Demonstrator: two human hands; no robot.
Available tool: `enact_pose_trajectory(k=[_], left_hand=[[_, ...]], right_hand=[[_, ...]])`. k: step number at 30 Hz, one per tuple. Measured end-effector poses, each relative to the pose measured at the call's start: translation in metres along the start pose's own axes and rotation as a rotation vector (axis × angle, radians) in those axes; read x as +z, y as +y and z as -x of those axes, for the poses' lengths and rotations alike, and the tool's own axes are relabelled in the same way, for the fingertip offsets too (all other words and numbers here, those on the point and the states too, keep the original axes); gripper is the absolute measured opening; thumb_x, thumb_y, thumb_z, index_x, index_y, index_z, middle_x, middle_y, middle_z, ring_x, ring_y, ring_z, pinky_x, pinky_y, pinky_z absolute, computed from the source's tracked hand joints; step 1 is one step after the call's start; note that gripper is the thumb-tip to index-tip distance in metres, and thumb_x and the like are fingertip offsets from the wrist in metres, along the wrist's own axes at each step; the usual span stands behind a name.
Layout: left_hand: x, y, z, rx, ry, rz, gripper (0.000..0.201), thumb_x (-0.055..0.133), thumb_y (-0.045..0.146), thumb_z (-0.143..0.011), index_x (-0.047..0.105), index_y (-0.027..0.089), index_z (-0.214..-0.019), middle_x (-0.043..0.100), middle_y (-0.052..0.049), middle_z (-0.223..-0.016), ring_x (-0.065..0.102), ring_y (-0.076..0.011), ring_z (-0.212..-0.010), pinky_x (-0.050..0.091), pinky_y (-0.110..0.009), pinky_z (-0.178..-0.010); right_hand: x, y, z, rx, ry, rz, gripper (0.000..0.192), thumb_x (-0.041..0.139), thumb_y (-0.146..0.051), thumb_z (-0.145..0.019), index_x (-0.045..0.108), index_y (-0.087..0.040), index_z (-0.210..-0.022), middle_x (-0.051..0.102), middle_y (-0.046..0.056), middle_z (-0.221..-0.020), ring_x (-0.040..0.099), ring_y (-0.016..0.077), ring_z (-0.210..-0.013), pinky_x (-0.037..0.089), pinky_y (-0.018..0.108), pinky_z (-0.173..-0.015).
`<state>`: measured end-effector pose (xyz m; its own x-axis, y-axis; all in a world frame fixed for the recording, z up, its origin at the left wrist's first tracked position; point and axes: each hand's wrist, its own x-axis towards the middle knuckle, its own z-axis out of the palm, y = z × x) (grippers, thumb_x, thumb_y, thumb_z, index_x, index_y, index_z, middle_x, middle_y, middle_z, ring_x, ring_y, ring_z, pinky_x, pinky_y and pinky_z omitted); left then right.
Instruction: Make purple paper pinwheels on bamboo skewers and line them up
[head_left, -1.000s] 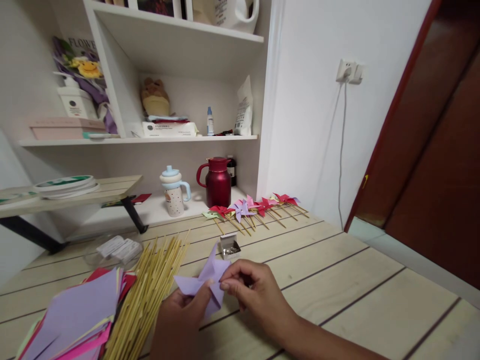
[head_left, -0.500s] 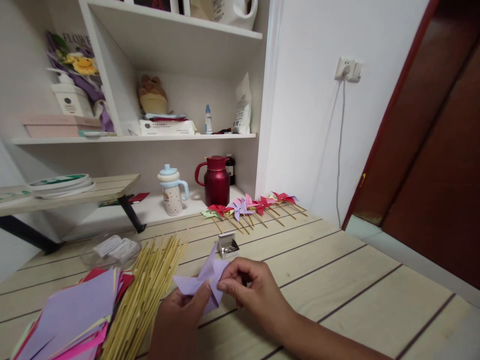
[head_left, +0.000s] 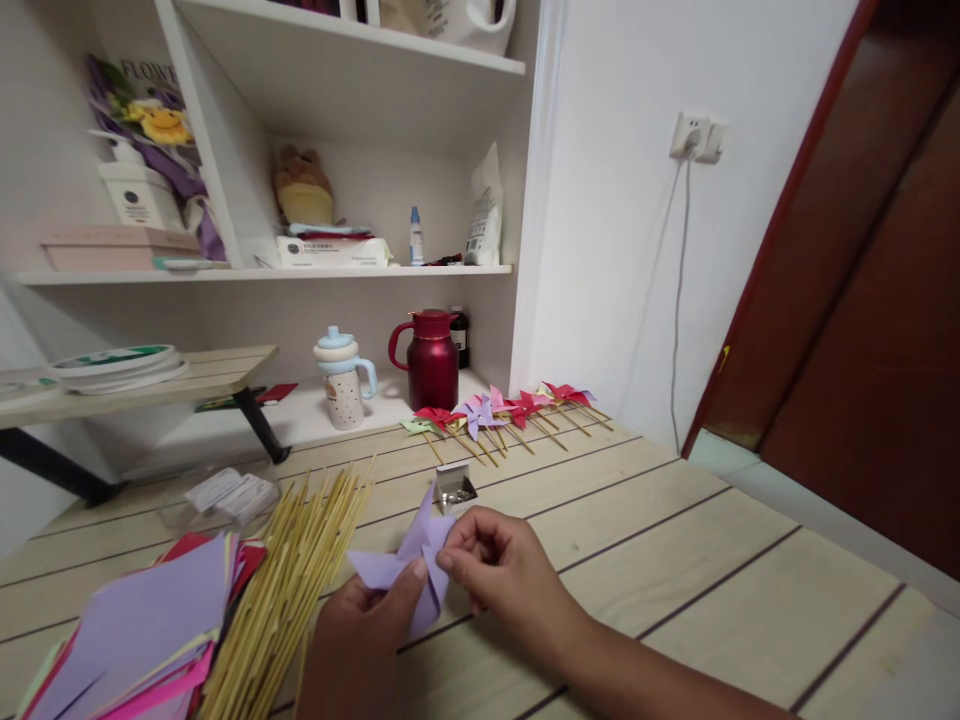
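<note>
A half-folded lilac paper pinwheel [head_left: 409, 565] is held just above the wooden table [head_left: 675, 560] near its front edge. My left hand [head_left: 364, 640] grips it from below, thumb pressed on its centre. My right hand [head_left: 499, 575] pinches its right side with thumb and forefinger. A bundle of bamboo sticks [head_left: 289, 590] lies just left of my hands. Beyond my hands, a small open box of pins [head_left: 454, 488] sits on the table.
A stack of coloured paper squares [head_left: 142, 640] lies at the front left. Several finished pinwheels [head_left: 499, 412] lie in a row at the table's far edge. A red jug [head_left: 431, 360] and a spotted cup [head_left: 345, 380] stand on the shelf behind. A clear plastic bag [head_left: 225, 495] lies left.
Both hands keep hold of the lilac pinwheel; my right fingers have shifted slightly up its right side. The view has drifted a little.
</note>
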<state>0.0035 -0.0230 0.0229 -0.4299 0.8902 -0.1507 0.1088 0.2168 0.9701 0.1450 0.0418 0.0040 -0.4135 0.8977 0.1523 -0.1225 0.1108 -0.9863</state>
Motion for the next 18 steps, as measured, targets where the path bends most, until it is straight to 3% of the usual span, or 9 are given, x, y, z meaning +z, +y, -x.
enact_pose_trajectory(k=[4, 8, 12, 18], left_hand=[[-0.0014, -0.0027, -0.0003, -0.050, -0.030, 0.044, 0.036, 0.076, 0.048, -0.063, 0.077, 0.014, -0.076, 0.076, -0.007, -0.068, 0.069, -0.0284, -0.074, 0.049, -0.035, -0.071], [-0.0003, -0.0013, 0.0004, -0.048, -0.060, 0.074, 0.038, 0.078, 0.052, -0.060, 0.072, 0.015, -0.063, 0.069, -0.003, -0.056, 0.059, -0.0213, -0.061, 0.046, -0.032, -0.065], [0.0036, 0.0003, 0.0015, -0.067, -0.125, 0.185, 0.039, 0.079, 0.054, -0.055, 0.064, 0.019, -0.050, 0.061, 0.000, -0.051, 0.052, -0.0178, -0.059, 0.044, -0.031, -0.065], [0.0042, -0.0028, 0.0015, -0.064, -0.120, 0.180, 0.040, 0.080, 0.055, -0.052, 0.060, 0.020, -0.048, 0.056, 0.002, -0.050, 0.043, -0.0149, -0.054, 0.039, -0.030, -0.061]], right_hand=[[0.0004, 0.0004, -0.0013, 0.013, 0.003, -0.003, 0.025, 0.073, -0.036, -0.071, 0.057, -0.017, -0.068, 0.045, -0.009, -0.052, 0.038, 0.0052, -0.042, 0.033, 0.017, -0.038], [0.0010, 0.0010, -0.0017, 0.005, 0.004, -0.002, 0.023, 0.072, -0.033, -0.070, 0.056, -0.017, -0.066, 0.045, -0.009, -0.051, 0.037, 0.0047, -0.042, 0.034, 0.016, -0.038], [0.0011, 0.0015, -0.0028, 0.032, 0.011, -0.029, 0.026, 0.073, -0.036, -0.069, 0.055, -0.018, -0.065, 0.044, -0.009, -0.051, 0.038, 0.0046, -0.041, 0.035, 0.016, -0.037], [0.0015, 0.0025, -0.0049, 0.046, 0.018, -0.019, 0.026, 0.073, -0.036, -0.069, 0.055, -0.017, -0.065, 0.045, -0.009, -0.050, 0.040, 0.0053, -0.040, 0.034, 0.016, -0.037]])
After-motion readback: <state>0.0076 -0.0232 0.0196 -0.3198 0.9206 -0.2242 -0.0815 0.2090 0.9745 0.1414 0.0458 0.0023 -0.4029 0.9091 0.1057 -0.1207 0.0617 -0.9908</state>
